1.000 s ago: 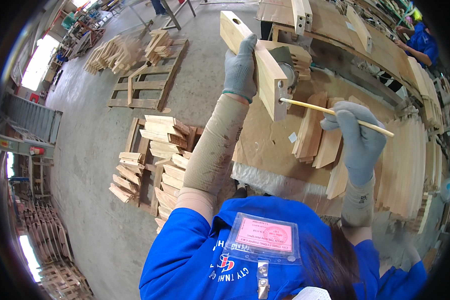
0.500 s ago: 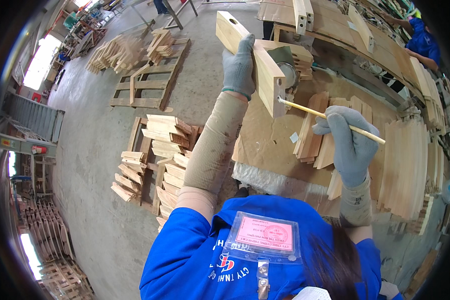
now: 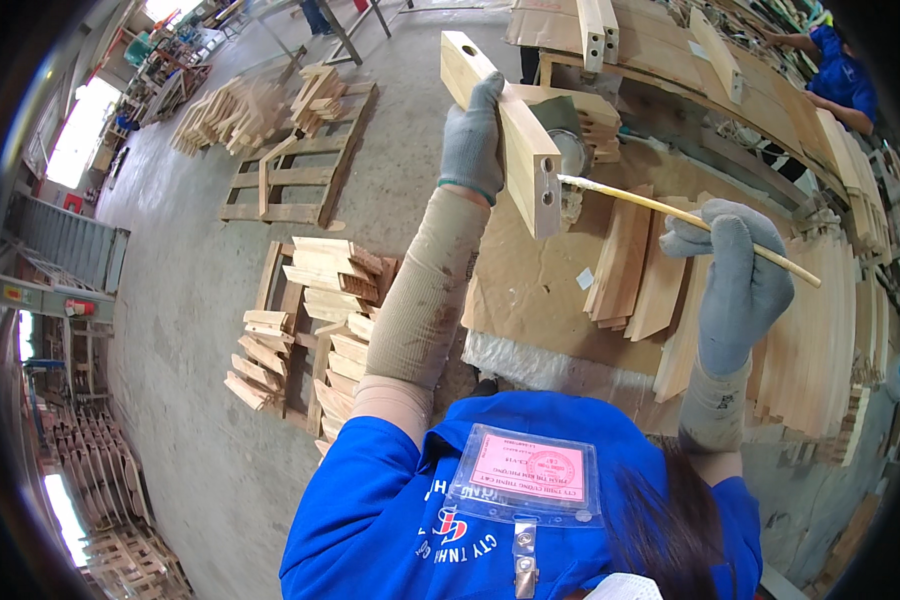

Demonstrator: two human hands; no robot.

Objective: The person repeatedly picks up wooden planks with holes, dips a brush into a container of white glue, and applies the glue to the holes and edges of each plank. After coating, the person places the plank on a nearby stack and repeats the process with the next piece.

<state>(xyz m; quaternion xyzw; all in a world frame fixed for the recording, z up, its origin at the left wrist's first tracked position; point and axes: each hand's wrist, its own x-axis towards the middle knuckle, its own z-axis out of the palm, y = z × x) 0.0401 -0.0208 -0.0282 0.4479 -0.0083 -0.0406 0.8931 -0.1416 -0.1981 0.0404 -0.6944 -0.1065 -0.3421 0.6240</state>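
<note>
My gloved left hand [image 3: 472, 140] is closed round a pale wooden bar [image 3: 522, 150], held up and slanting away from me. Two dark round holes show in the bar's near end, and another sits near its far end. Between the fingers of my gloved right hand [image 3: 745, 275] is a thin wooden stick [image 3: 670, 212]. White, wet-looking stuff coats the stick's tip, which is just right of the end holes. Behind the bar stands a round container [image 3: 572, 150], partly hidden, with a dark green piece at its top.
Flat wooden boards [image 3: 625, 260] lie on the cardboard-covered table [image 3: 520, 290], with a larger stack [image 3: 805, 330] at the right. Pallets of cut wood [image 3: 345, 270] stand on the floor at left. A co-worker in blue [image 3: 845, 80] is at the far right bench [image 3: 660, 55].
The stick's tip has come away from the lower hole in the bar's end. My right hand has moved right with the stick; the bar has shifted slightly.
</note>
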